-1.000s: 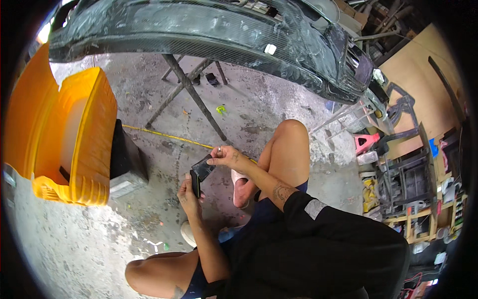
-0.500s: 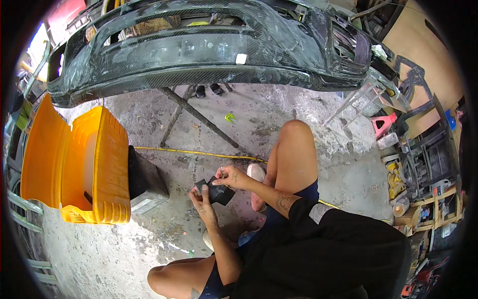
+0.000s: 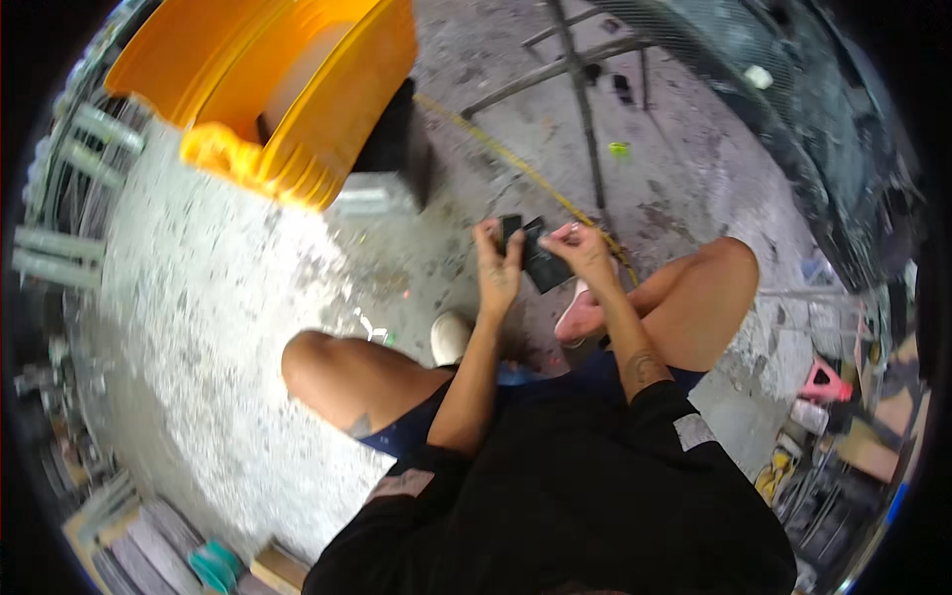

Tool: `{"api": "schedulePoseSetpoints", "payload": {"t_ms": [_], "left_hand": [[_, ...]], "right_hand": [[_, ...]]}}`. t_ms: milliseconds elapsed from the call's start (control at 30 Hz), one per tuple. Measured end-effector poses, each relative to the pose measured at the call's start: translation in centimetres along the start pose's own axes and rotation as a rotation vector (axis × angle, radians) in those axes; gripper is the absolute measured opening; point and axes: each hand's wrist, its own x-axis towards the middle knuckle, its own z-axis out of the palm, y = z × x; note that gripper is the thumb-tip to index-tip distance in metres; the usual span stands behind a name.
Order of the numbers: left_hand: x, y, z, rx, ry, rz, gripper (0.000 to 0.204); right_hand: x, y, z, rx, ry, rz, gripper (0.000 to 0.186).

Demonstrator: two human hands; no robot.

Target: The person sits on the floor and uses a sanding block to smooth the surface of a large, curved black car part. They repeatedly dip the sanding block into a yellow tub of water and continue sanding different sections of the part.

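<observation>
My left hand (image 3: 498,266) has its thumb and fingers closed around a small dark rectangular block (image 3: 511,230). Close beside it, my right hand (image 3: 583,254) pinches a black sheet (image 3: 545,268) that looks like sandpaper and hangs in a square flap. The block and the sheet are nearly touching; blur hides whether they meet. Both hands are held over the floor between my bent knees.
A yellow plastic bin (image 3: 347,109) lies tilted on a dark box (image 3: 397,149) at the upper left. A black car bumper (image 3: 793,129) rests on a metal stand (image 3: 575,69). A yellow cable (image 3: 516,164) crosses the concrete floor. A pink stand (image 3: 825,382) is at right.
My view has swung left, so the bumper now sits at the upper right and the bin higher up. The block and the sheet appear farther apart between my hands.
</observation>
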Motion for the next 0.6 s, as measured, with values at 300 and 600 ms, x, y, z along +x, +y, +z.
{"api": "schedulePoseSetpoints", "payload": {"t_ms": [300,600], "left_hand": [[0.7,1.6,-0.5,-0.131,0.007,-0.085,0.031],[0.2,-0.9,-0.3,-0.148,0.083,-0.255,0.028]], "right_hand": [[-0.5,-3.2,0.4,0.146,-0.073,0.183,0.026],[5.8,-15.5,2.7,-0.038,-0.022,-0.219,0.023]]}}
